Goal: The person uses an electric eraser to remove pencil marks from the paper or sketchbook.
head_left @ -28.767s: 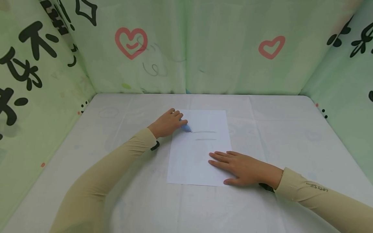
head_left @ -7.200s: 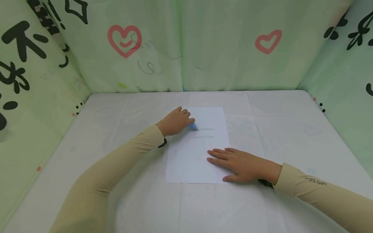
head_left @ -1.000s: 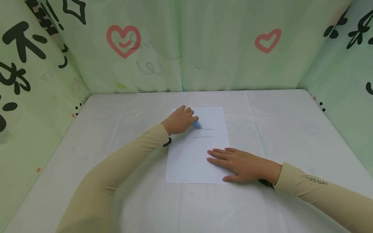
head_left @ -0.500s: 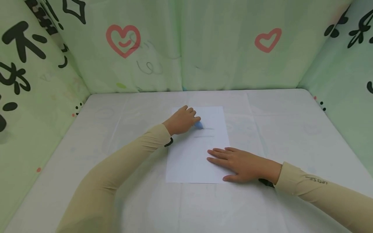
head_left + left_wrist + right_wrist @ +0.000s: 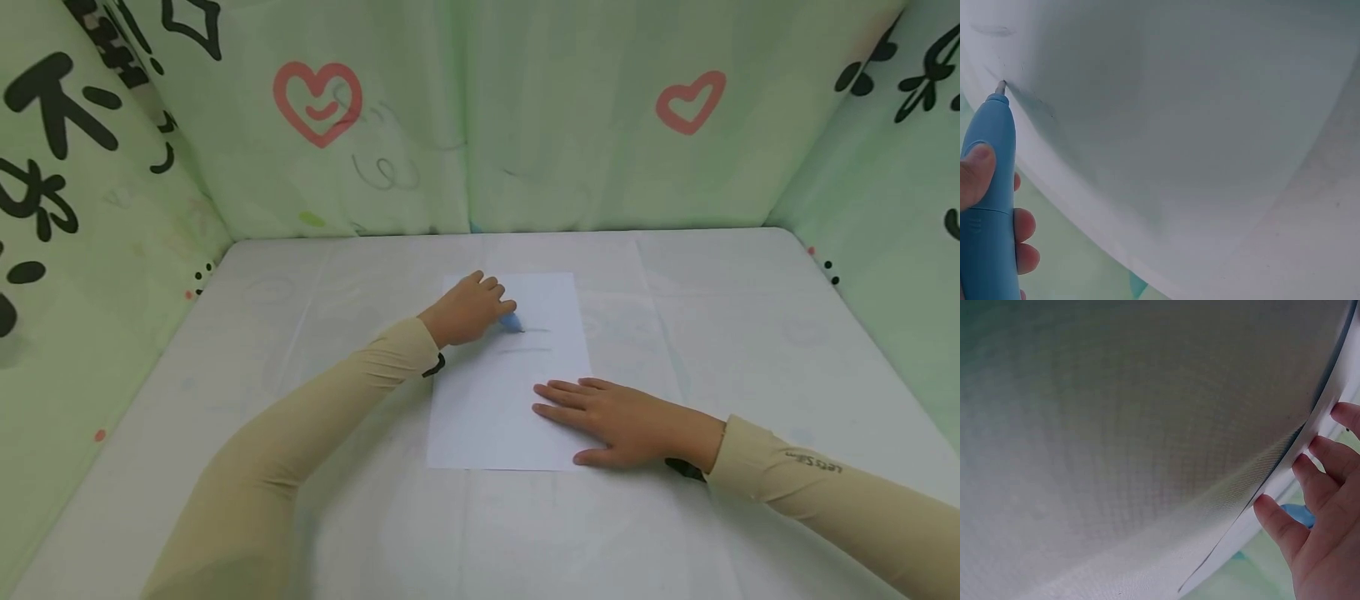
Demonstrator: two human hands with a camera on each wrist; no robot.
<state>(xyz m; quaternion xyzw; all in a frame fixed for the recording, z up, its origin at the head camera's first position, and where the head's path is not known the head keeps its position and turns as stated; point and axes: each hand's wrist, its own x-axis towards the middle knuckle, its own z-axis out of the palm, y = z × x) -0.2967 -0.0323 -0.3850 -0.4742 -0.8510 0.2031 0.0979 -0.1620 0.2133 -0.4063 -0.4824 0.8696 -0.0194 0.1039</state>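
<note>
A blue pen-shaped electric eraser (image 5: 988, 169) is gripped in my left hand (image 5: 468, 310), with the thumb on its front part and the fingers wrapped round behind. Its narrow tip points at the white sheet of paper (image 5: 487, 417), at the left end of a faint grey upper line (image 5: 537, 331). Just below runs a second faint grey line (image 5: 525, 350). My right hand (image 5: 618, 421) lies spread with straight fingers on the paper's lower right part. The right wrist view shows its fingertips (image 5: 1266, 503) on the paper by the edge.
The paper lies on a table (image 5: 360, 517) covered in white cloth. Green printed curtains (image 5: 562, 150) with red hearts and black characters stand round the back and both sides.
Over the longer span my left hand has moved right with the electric eraser along the upper line, whose visible part is shorter at its left end. The right hand has stayed put.
</note>
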